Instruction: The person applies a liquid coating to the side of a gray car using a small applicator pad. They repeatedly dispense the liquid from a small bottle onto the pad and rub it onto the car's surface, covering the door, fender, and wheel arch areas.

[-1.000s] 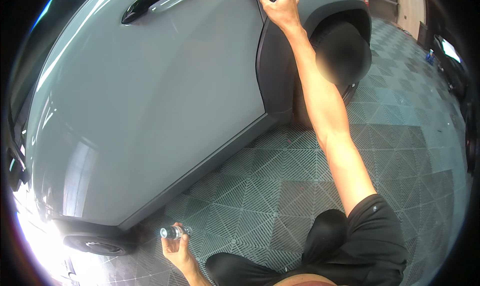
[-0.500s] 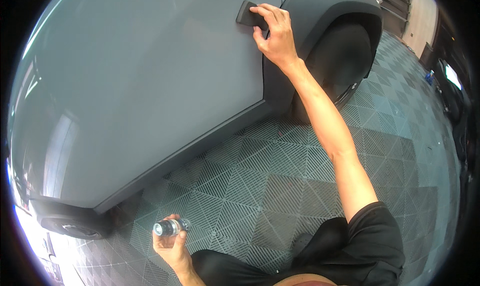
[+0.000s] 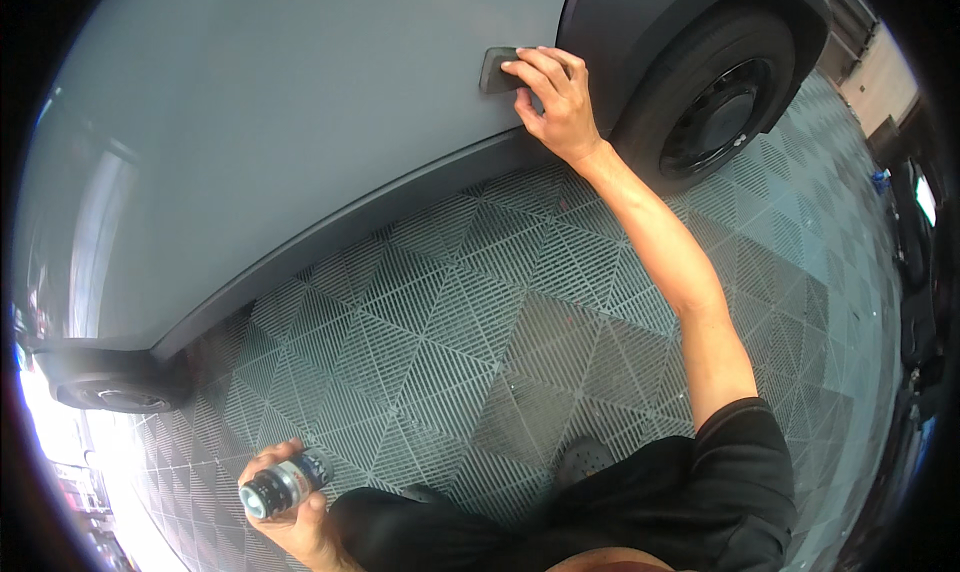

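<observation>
Right hand (image 3: 555, 102) at one o'clock presses a dark pad (image 3: 497, 69), partly hidden by fingers, against the car panel (image 3: 300, 122); left hand (image 3: 295, 502) at seven grips a small bottle (image 3: 283, 484).

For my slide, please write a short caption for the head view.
Right hand presses a dark pad on the grey car panel; left hand holds a small bottle.

Even, soft light on the grey car panel (image 3: 300, 122); blown-out glare at seven o'clock; straight lines bow near the black fisheye rim (corners fully dark); focus mostly sharp.
</observation>
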`<state>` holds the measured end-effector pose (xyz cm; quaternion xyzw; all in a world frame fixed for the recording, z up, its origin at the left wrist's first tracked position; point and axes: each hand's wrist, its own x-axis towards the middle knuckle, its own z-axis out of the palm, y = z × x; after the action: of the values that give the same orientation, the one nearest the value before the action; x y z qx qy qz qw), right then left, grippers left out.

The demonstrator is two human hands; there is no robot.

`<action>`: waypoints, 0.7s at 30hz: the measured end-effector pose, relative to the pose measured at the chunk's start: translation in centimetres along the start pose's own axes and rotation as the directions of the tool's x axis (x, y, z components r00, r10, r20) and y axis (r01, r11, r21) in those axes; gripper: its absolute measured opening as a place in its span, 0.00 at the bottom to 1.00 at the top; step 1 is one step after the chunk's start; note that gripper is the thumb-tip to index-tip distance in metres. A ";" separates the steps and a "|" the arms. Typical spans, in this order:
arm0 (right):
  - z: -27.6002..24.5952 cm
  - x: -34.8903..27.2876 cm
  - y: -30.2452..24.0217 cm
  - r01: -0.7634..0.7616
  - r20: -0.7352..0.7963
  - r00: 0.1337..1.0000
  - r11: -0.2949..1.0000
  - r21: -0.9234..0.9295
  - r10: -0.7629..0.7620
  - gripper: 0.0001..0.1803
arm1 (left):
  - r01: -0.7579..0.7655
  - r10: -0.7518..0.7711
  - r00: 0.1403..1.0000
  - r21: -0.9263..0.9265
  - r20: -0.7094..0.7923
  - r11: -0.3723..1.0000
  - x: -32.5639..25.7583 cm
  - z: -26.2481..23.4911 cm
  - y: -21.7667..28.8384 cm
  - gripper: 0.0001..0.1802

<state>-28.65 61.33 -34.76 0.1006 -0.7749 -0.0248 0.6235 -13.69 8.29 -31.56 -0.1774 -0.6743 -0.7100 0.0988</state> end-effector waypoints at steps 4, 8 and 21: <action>1.3 -4.2 -0.4 0.009 0.068 0.998 1.000 0.011 -0.010 0.31 | 0.018 -0.012 0.997 0.088 -0.072 0.996 -0.8 -0.6 1.0 0.40; 1.8 -7.5 -0.6 0.019 0.131 0.991 0.999 0.039 -0.024 0.32 | 0.036 -0.024 0.997 0.155 -0.074 0.987 -1.0 -0.8 2.2 0.36; 0.9 -0.9 -1.0 0.214 0.126 0.967 0.975 0.052 -0.219 0.32 | 0.001 0.002 0.998 0.055 -0.065 0.999 -1.5 0.1 3.8 0.29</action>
<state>-29.23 60.45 -35.97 0.1948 -0.7988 -0.0845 0.5629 -10.84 7.98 -28.59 -0.1517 -0.6898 -0.6967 0.1257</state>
